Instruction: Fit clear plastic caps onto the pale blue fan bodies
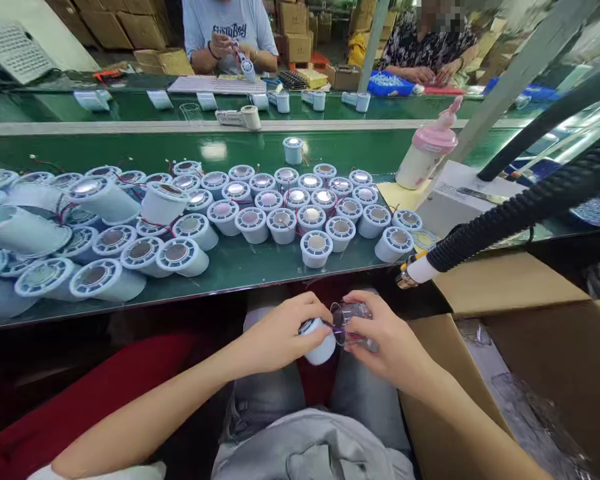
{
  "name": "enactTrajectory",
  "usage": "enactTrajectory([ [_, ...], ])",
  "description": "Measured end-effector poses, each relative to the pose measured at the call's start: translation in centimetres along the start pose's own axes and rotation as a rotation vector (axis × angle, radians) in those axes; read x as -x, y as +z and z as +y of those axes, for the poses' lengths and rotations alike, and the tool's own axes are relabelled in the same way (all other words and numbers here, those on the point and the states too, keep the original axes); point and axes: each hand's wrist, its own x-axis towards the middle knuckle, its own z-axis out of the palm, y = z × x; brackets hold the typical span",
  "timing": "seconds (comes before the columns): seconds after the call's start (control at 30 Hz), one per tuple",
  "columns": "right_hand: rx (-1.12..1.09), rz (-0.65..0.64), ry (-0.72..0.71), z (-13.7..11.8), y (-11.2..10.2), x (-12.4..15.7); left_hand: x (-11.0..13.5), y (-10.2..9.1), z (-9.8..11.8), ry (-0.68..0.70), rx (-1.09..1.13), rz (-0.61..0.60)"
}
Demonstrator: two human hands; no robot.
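Observation:
Above my lap, my left hand (300, 330) grips a light blue motor housing (321, 348), a short cylinder whose far end my fingers partly cover. Close on its right, my right hand (380, 333) is closed around a clear plastic cup (353, 313), its open end turned toward the housing. Thin dark wires show between the two pieces; whether the cup touches the housing I cannot tell. Several like housings, such as one near the table edge (317, 250), stand on the green table (260, 267) in front of me, with round metallic discs on top and red and black wires.
At right, a black corrugated hose (525, 213) with a metal nozzle hangs over the table edge. An open cardboard box (460, 373) holds clear plastic pieces. A pink-topped bottle (427, 150) stands at the back right. Two people work across the conveyor (145, 140).

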Motion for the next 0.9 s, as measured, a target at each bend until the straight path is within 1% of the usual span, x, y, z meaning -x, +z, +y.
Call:
enactTrajectory([
  [0.07, -0.133, -0.003, 0.06, -0.6, 0.0, 0.3, -0.1, 0.4, -0.3, -0.036, 0.058, 0.08],
  [0.13, -0.228, 0.025, 0.11, -1.0, 0.1, 0.4, -0.3, 0.8, -0.9, -0.039, 0.104, 0.135],
  [0.2, -0.28, 0.092, 0.146, -1.3, 0.2, 0.4, -0.4, 1.3, -1.6, -0.003, 0.148, 0.162],
  [0.3, -0.34, 0.185, 0.196, -1.4, 0.3, 0.2, -0.6, 1.8, -2.7, 0.074, 0.129, 0.182],
  [0.37, -0.42, 0.232, 0.238, -1.2, 0.2, 0.1, -0.7, 2.0, -3.2, 0.113, 0.113, 0.158],
  [0.4, -0.475, 0.247, 0.26, -1.1, 0.2, 0.0, -0.7, 2.0, -3.3, 0.121, 0.139, 0.132],
  [0.47, -0.597, 0.259, 0.296, -0.6, -0.1, 0.1, -0.7, 2.1, -3.1, 0.1, 0.266, 0.063],
  [0.53, -0.703, 0.22, 0.293, -0.2, -0.4, 0.2, -0.6, 2.2, -2.8, 0.044, 0.432, 0.013],
  [0.57, -0.716, 0.182, 0.264, 0.0, -0.5, 0.4, -0.5, 2.3, -2.7, 0.013, 0.51, 0.004],
  [0.6, -0.683, 0.146, 0.222, 0.1, -0.6, 0.6, -0.4, 2.4, -2.5, -0.014, 0.583, 0.004],
  [0.67, -0.512, 0.114, 0.107, 0.2, -0.7, 1.0, -0.3, 2.5, -2.4, -0.059, 0.718, 0.018],
  [0.73, -0.326, 0.135, 0.011, 0.2, -0.6, 1.5, -0.1, 2.5, -2.4, -0.096, 0.819, 0.002],
  [0.8, -0.271, 0.144, -0.017, 0.1, -0.5, 2.0, 0.1, 2.3, -2.4, -0.103, 0.828, -0.039],
  [0.9, -0.36, 0.08, 0.054, -0.1, -0.6, 2.5, 0.4, 1.8, -2.1, -0.044, 0.675, -0.052],
])
